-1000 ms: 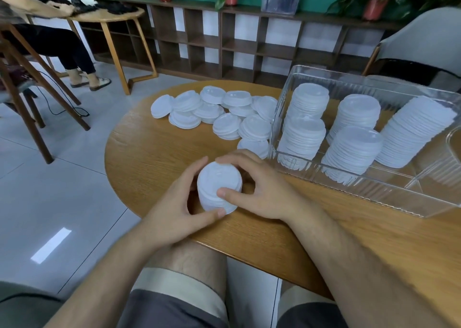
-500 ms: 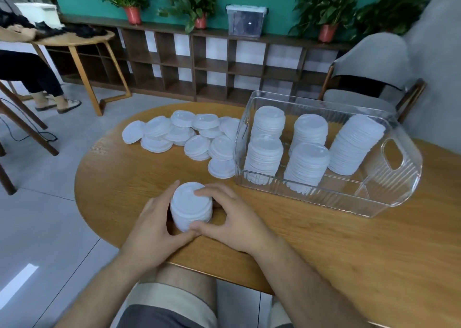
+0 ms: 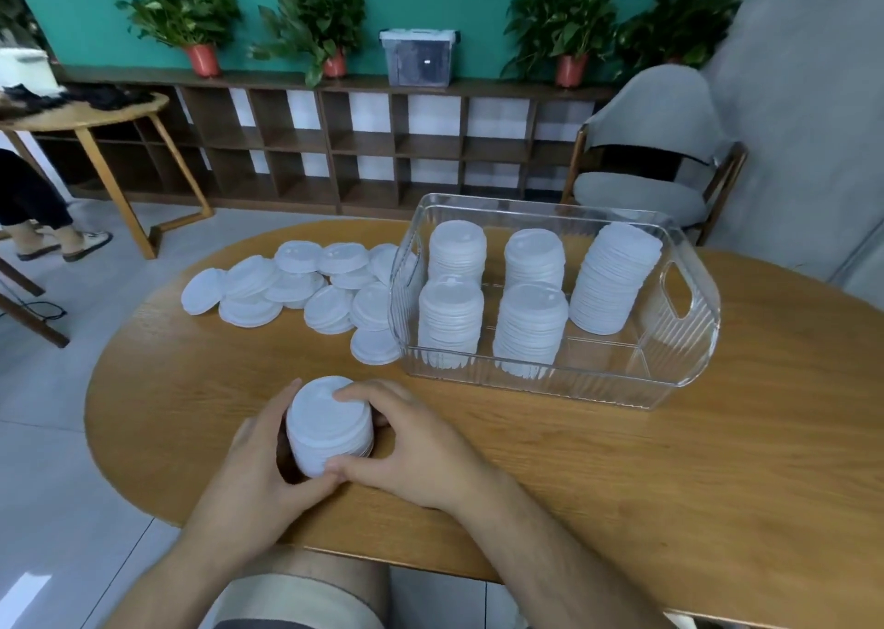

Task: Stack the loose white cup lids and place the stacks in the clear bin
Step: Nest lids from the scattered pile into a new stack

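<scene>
Forearms point(image 3: 550, 547) bare, hairy; shorts point(image 3: 296, 600) dark grey, wide beige cuff; knee point(image 3: 330, 562) bare.

Both hands, left hand point(image 3: 253, 461) and right hand point(image 3: 421, 446), grip a lid stack point(image 3: 330, 425) on the surface point(image 3: 622, 475). Clear bin point(image 3: 689, 370) holds 5 stacks; loose lids point(image 3: 296, 288) beside it.
</scene>
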The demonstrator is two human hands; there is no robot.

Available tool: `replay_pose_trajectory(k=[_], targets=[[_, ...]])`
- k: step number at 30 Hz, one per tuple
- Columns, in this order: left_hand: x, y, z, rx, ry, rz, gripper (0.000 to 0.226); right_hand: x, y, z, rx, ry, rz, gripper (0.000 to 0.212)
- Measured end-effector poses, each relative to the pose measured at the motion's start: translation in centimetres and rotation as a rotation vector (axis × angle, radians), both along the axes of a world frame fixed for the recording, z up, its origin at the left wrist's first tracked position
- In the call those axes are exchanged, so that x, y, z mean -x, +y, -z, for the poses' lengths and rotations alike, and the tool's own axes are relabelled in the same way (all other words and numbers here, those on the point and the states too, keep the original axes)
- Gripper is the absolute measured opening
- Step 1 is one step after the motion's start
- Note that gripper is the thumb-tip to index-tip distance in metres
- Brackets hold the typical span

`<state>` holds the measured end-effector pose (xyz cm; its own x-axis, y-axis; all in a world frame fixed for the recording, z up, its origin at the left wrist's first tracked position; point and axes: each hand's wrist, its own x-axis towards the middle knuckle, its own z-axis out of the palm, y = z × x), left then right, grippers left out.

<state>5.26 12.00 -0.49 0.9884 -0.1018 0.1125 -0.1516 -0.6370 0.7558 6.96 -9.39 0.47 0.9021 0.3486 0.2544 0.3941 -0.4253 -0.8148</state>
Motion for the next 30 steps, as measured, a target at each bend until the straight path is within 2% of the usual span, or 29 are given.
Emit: replay_pose_trajectory(k=[3, 7, 12, 16, 19, 30], targets=[[-0.1, -2.2, -1.9, 0.000, -0.038, 0.035, 0.108, 0.9, -2.1, -1.7, -0.009, -0.036, 0.035, 0.063], [-1.4, -5.9, -5.5, 0.016, -0.138, 0.139, 0.097, 1.2, -5.5, -5.5, 0.009, -0.091, 0.096, 0.062], [-5.3, -10.2, -11.8, 0.023, -0.235, 0.250, 0.103, -1.0, -9.7, -11.4, -0.010, -0.169, 0.159, 0.060], [-10.2, -12.9, -15.1, -0.095, -0.291, 0.290, 0.093, -4.8, -11.8, -14.3, 0.007, -0.180, 0.216, 0.057], [-13.2, -13.7, -15.1, -0.230, -0.235, 0.250, 0.088, -7.3, -12.5, -14.2, 0.024, -0.133, 0.227, 0.056], [-14.6, -14.3, -13.3, -0.496, -0.232, 0.266, 0.103, -10.9, -12.6, -9.6, 0.067, -0.015, 0.198, 0.058]])
